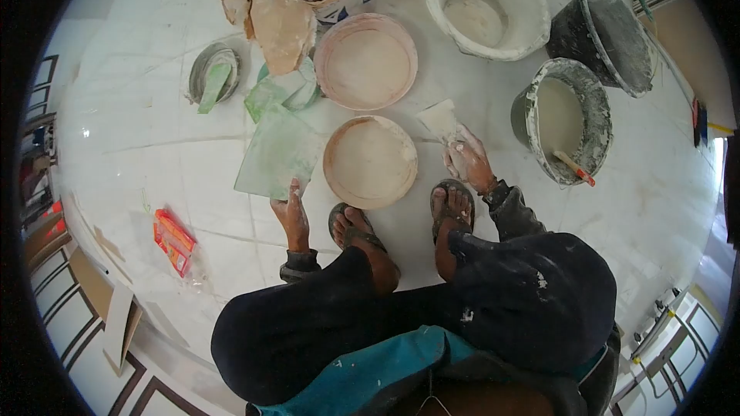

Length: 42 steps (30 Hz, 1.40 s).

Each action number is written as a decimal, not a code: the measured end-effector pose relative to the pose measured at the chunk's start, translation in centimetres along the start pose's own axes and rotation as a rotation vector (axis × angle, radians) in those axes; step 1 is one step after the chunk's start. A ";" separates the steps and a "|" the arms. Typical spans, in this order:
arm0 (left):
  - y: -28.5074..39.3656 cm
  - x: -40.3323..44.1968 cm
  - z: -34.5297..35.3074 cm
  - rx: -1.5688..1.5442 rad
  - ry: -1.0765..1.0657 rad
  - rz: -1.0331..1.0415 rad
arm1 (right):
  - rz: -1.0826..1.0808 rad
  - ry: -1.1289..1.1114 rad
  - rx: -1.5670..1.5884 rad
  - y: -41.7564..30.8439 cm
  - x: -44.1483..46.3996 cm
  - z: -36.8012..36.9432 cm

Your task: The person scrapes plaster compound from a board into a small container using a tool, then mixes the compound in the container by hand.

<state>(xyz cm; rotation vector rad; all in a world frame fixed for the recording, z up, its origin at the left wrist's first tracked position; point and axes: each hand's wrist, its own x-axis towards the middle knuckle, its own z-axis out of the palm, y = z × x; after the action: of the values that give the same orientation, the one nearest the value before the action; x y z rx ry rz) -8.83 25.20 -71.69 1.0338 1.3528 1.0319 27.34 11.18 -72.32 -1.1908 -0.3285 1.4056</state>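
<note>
My left hand (291,219) grips the lower right edge of a flat, translucent green sheet (274,156), its thumb on top. My right hand (470,163) is closed around a putty knife (439,120), its blade coated with pale plaster and pointing up and left. Between my hands, in front of my feet, lies a shallow round pan (370,206) with a smooth off-white layer inside. Just beyond it is a second, pinkish-rimmed round pan (318,62), also filled with pale material. Green pieces of sheet (297,91) lie beyond the one I hold.
To the right stand a white-crusted tub (530,42), a tilted black bucket (569,27), and another bucket (601,112) with pale liquid and an orange-tipped handle (576,169). Opposite are a small bowl (194,77), torn paper (281,35), a debris-filled bucket (351,4) and a red packet (176,240).
</note>
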 end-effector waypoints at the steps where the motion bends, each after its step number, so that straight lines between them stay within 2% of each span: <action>1: -0.3 0.2 -0.5 0.003 0.004 0.006 | 0.019 0.043 -0.036 -0.1 -0.1 0.2; 2: -0.1 0.3 -0.6 -0.088 0.006 0.017 | 0.017 0.037 -0.034 -0.5 -0.3 0.5; 4: 0.0 0.4 -0.9 -0.182 0.008 0.032 | 0.039 0.010 -0.237 -1.5 -0.5 0.9; 7: -0.5 0.2 -2.8 -0.286 0.043 -0.029 | 0.009 0.035 -0.233 -0.9 -0.4 1.4; 9: -2.0 0.5 -4.1 -0.493 0.025 0.121 | -0.013 0.004 -0.194 -0.9 -0.4 2.0; 13: -2.2 0.2 -5.3 -0.558 -0.072 0.165 | -0.020 -0.126 -0.090 -0.3 -0.2 3.2; 15: -0.6 0.2 -4.1 -0.553 -0.008 0.039 | -0.017 -0.162 -0.022 0.0 -0.5 4.3; 16: 0.3 0.0 -3.6 -0.554 0.000 0.045 | -0.016 -0.192 0.049 0.2 -0.7 5.0; 18: 2.3 -0.7 -2.1 -0.570 -0.039 -0.219 | -0.043 -0.201 0.017 0.4 -1.2 6.9; 19: 2.7 -0.9 -1.3 -0.574 -0.028 -0.212 | -0.072 -0.201 -0.013 0.3 -1.3 7.8; 21: 3.4 -1.4 0.7 -0.667 -0.205 -0.528 | -0.084 -0.204 -0.078 0.0 -1.4 9.1; 23: 4.6 -2.6 2.8 -0.661 -0.368 -0.674 | -0.095 -0.209 -0.142 0.3 -1.5 10.6; 26: 5.1 -4.5 5.9 -0.650 -0.337 -0.737 | -0.158 -0.150 -0.110 0.7 -1.7 12.1; 29: 6.1 -5.3 6.6 -0.712 -0.350 -0.764 | -0.088 -0.193 -0.181 1.3 -1.6 11.8; 30: 5.8 -5.9 6.3 -0.330 -0.503 -0.345 | -0.096 -0.203 -0.246 1.7 -1.5 11.4; 32: 5.8 -6.8 5.5 0.057 -0.617 0.076 | -0.101 -0.216 -0.312 1.9 -1.5 11.3; 35: 6.3 -7.1 5.3 0.197 -0.634 0.156 | -0.227 -0.179 -0.410 1.2 -1.6 12.0; 38: 5.3 -6.8 6.2 0.316 -0.603 0.226 | -0.234 -0.183 -0.340 0.6 -2.0 12.5; 41: 4.8 -6.8 6.2 0.381 -0.632 0.410 | -0.065 -0.148 -0.242 0.7 -2.4 13.0; 42: 4.8 -6.9 6.9 -0.021 -0.557 0.138 | -0.111 -0.176 -0.266 1.4 -2.6 12.7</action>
<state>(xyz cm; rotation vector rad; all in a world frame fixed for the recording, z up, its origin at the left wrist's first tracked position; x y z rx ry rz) -1.64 19.83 -65.61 1.2938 0.8236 0.7718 15.95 14.15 -66.75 -1.2440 -0.7127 1.4018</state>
